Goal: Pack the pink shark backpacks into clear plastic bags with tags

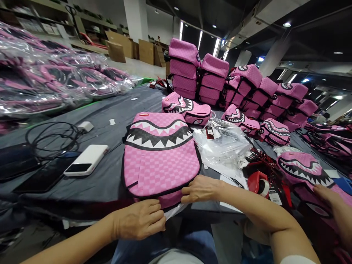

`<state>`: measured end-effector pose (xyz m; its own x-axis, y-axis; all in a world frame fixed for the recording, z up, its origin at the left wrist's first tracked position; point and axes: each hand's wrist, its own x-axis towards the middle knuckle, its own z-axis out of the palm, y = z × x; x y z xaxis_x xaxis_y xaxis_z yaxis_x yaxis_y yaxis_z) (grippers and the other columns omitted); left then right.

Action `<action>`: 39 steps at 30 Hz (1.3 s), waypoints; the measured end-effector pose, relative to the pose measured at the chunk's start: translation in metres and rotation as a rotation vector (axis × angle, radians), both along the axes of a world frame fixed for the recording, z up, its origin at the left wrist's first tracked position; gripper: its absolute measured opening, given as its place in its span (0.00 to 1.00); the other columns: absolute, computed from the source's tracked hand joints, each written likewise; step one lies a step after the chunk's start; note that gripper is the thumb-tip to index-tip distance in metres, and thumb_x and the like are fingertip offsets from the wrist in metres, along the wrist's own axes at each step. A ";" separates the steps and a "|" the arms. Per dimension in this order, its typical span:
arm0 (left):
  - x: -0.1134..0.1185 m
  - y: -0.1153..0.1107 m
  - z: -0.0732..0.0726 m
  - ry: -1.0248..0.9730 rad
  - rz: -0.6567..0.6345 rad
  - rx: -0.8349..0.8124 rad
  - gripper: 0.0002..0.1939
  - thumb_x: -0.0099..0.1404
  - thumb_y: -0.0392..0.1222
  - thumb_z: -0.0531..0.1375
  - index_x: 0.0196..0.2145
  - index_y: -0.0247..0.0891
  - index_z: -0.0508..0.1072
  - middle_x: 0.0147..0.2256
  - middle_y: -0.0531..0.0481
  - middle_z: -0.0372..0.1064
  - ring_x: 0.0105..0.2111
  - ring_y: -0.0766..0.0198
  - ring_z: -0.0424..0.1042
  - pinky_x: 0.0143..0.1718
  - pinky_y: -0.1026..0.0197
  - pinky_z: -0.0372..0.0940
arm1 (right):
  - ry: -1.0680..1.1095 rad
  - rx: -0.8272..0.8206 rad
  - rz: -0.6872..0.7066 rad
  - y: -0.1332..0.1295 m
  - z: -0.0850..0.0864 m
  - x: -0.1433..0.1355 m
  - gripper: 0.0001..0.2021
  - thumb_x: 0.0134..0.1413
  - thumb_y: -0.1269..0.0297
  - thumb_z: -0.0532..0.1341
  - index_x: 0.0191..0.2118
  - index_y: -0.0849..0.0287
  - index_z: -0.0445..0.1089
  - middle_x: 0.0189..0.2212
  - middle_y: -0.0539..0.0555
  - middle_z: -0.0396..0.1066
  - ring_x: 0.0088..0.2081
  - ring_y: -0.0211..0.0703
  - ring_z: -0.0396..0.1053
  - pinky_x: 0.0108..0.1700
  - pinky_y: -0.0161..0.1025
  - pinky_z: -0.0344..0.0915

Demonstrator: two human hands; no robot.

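A pink checkered backpack with a black-and-white shark-mouth print lies front up at the table's near edge, its bottom towards me. My right hand is closed at the backpack's lower right edge, fingers curled against it. Just below the bottom edge, my left hand is closed with its knuckles up. A strip of whitish translucent plastic stretches between the two hands, and my left fingers pinch its end. What lies beneath the right fingers is partly hidden.
Left are a white power bank, a dark phone and coiled cable. Clear plastic bags and a red tape dispenser lie right. Pink backpacks stand stacked behind. A co-worker's hand touches another backpack.
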<state>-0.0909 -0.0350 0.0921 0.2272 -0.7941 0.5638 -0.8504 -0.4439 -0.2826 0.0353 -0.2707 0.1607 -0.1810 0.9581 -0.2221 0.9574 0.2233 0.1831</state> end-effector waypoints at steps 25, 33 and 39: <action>-0.003 -0.064 -0.025 1.256 0.547 -0.257 0.23 0.75 0.50 0.43 0.37 0.40 0.74 0.31 0.49 0.74 0.33 0.60 0.74 0.36 0.61 0.66 | 0.404 0.861 -1.112 -0.008 -0.088 -0.075 0.04 0.57 0.64 0.61 0.36 0.56 0.65 0.30 0.50 0.69 0.28 0.39 0.69 0.29 0.34 0.63; -0.002 -0.087 -0.007 1.180 0.774 0.076 0.20 0.73 0.37 0.44 0.43 0.37 0.76 0.36 0.38 0.80 0.41 0.47 0.81 0.41 0.52 0.69 | 0.121 0.327 -1.326 0.017 -0.064 -0.069 0.07 0.56 0.70 0.66 0.41 0.59 0.73 0.38 0.60 0.76 0.32 0.49 0.78 0.28 0.37 0.66; -0.004 -0.086 -0.007 1.146 0.800 0.098 0.18 0.75 0.39 0.46 0.46 0.36 0.76 0.38 0.37 0.80 0.43 0.44 0.81 0.43 0.49 0.71 | 0.400 0.774 -1.336 -0.001 -0.087 -0.066 0.05 0.61 0.66 0.59 0.33 0.58 0.70 0.34 0.55 0.73 0.29 0.40 0.73 0.30 0.35 0.66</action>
<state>-0.0947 -0.1215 0.0849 0.9217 -0.2570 -0.2906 -0.1556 -0.9311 0.3300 -0.0309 -0.2714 0.0736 0.9190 0.3232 0.2257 0.3926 -0.8014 -0.4512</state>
